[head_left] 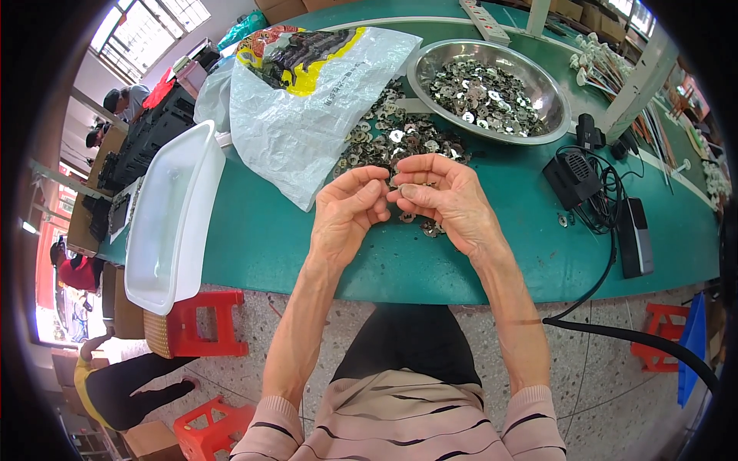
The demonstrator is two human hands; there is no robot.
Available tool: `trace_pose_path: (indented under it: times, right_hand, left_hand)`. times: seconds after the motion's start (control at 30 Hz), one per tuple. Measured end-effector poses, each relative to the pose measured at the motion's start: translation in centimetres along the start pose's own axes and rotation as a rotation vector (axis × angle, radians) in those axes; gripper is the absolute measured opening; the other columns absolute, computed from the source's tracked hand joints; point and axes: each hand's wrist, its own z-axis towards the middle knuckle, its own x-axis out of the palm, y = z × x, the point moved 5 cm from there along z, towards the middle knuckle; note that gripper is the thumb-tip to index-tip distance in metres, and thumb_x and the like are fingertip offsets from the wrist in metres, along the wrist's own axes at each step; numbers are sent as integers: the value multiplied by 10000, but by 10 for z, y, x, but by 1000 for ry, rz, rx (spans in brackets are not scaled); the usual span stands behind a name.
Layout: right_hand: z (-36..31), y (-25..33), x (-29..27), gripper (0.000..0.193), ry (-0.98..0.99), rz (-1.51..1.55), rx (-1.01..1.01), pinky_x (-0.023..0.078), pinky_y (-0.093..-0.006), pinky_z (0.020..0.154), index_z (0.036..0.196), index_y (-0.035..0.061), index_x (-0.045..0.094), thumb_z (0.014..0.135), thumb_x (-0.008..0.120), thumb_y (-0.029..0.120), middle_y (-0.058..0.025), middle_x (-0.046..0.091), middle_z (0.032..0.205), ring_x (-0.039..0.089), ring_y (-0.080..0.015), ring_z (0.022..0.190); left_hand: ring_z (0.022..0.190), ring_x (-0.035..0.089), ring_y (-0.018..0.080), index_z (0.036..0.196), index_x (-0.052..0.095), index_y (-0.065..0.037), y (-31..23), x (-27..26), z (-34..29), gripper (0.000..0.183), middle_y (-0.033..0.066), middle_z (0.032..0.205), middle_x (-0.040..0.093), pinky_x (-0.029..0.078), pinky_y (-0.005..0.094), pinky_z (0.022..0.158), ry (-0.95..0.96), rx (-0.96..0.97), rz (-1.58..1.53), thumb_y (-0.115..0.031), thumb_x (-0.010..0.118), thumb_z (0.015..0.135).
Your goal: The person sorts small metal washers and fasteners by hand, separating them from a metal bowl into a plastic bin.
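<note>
Green desk (254, 238) surface noted: a small metal washer (393, 187) is pinched between left hand (350, 211) and right hand (446, 201) above the washer pile (392, 142); fingertip grip is best kept light.

Both bare forearms rise from lower edge of frame, converging toward centre, pink-and-black striped sleeves pushed up near elbows. Left hand (350, 211) raised with back toward camera, fingers curled inward, thumb and fingertips pinched together. Right hand (446, 200) opposite it, slightly higher, palm turned left, fingers bent and pointing toward left hand. Fingertips of both hands meet at centre, touching or nearly so; whatever sits between them too small to tell. Wrists straight, elbows bent and held close to torso.
</note>
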Motion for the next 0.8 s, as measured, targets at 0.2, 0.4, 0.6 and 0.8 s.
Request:
trace_pose_path:
  times: [0.2,0.4,0.6,0.8]
  right_hand:
    - [1,-4,-4,314,11,-7,33,545,-213,668,1078,-35,531,790,643,23,-98,613,908,641,-151,769]
    - [2,-6,-2,305,23,23,74,548,-209,623,1072,-56,509,803,621,34,-127,613,874,640,-153,716]
    - [0,-6,-1,288,33,6,126,553,-209,605,1070,-46,533,822,620,71,-119,622,859,643,-149,685]
    - [0,-3,3,260,53,59,130,543,-204,577,1050,-42,550,832,614,84,-121,625,847,638,-142,668]
  left_hand:
    - [585,499,82,983,614,24,0,11,-5,188,29,713,585,399,206,529,-26,45,263,-60,620,815]
    - [607,516,81,1002,608,25,0,10,-3,191,44,755,599,402,202,523,12,81,290,-46,616,824]
    - [559,470,70,952,614,22,-3,18,-4,166,14,697,568,351,193,498,-15,108,263,-74,618,817]
    - [577,449,74,923,601,18,-1,9,-2,171,25,714,552,351,208,510,-25,-21,104,-128,622,836]
